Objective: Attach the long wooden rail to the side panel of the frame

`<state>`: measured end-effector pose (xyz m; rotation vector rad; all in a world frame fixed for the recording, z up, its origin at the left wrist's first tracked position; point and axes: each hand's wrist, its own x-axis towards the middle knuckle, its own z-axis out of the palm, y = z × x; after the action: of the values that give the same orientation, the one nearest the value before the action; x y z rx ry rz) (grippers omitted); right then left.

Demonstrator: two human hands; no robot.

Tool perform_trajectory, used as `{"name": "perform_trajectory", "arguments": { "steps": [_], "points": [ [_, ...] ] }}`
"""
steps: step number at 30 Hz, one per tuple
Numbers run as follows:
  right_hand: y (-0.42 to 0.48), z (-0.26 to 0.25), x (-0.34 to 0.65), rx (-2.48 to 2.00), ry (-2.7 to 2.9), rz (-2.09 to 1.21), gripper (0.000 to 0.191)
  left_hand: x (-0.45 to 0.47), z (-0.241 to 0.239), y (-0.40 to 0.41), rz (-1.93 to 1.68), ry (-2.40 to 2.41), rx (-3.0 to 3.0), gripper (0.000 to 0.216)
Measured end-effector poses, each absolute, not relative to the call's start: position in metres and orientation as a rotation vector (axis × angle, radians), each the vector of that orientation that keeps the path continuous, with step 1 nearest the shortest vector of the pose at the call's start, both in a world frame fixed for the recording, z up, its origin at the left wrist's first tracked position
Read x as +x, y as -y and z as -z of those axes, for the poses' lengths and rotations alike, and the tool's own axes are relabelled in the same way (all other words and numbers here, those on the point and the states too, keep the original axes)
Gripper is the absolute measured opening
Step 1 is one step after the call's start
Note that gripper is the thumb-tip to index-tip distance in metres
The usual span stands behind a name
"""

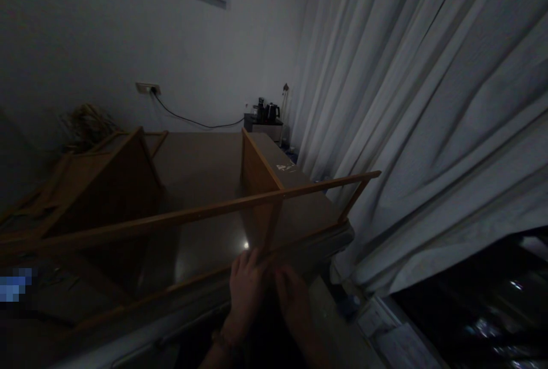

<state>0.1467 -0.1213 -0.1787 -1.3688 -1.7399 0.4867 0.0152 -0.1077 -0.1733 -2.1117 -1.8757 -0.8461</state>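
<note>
A wooden furniture frame lies with its large dark panel flat and its upright boards raised. My left hand [246, 283] is at the near lower rail [201, 278], close to the foot of an upright divider [257, 178]. Its fingers are bent and drawn together. My right hand [294, 295] is just beside it, dim, with its fingers closed toward the same spot. Whatever is between the fingers of either hand is too dark to make out. A long upper rail [222, 206] runs across the frame above both hands.
Small pale pieces [285, 167] lie on the panel's right part. Curtains [368, 101] hang along the right. A black kettle [272, 111] stands on a small cabinet [265, 128] at the back, with a cable [205, 126] to the wall socket. Boxes [381, 323] stand at lower right.
</note>
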Motion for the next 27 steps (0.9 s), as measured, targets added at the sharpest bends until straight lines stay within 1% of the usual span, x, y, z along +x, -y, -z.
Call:
{"name": "perform_trajectory", "arguments": {
  "steps": [4, 8, 10, 13, 16, 23, 27],
  "points": [
    [0.123, 0.187, 0.147, -1.377, 1.650, -0.594, 0.051, 0.016, 0.174, 0.107, 0.828, 1.897, -2.127, 0.037],
    [0.122, 0.194, 0.146, -1.367, 1.663, -0.596, 0.055, 0.015, 0.178, 0.107, 0.804, 1.912, -2.154, 0.038],
    [0.122, 0.195, 0.145, -1.366, 1.690, -0.549, 0.052, 0.014, 0.178, 0.106, 0.801, 1.909, -2.161, 0.037],
    [0.123, 0.192, 0.149, -1.365, 1.756, -0.421, 0.040, 0.014, 0.176, 0.107, 0.806, 1.892, -2.153, 0.041],
    [0.122, 0.190, 0.155, -1.336, 1.871, -0.280, 0.033, 0.013, 0.174, 0.107, 0.793, 1.885, -2.153, 0.043],
    [0.120, 0.187, 0.163, -1.319, 2.030, -0.042, 0.040, 0.014, 0.175, 0.108, 0.806, 1.868, -2.129, 0.042],
    [0.121, 0.180, 0.157, -1.337, 2.051, -0.019, 0.036, 0.014, 0.177, 0.107, 0.798, 1.866, -2.117, 0.044]
  ]
}}
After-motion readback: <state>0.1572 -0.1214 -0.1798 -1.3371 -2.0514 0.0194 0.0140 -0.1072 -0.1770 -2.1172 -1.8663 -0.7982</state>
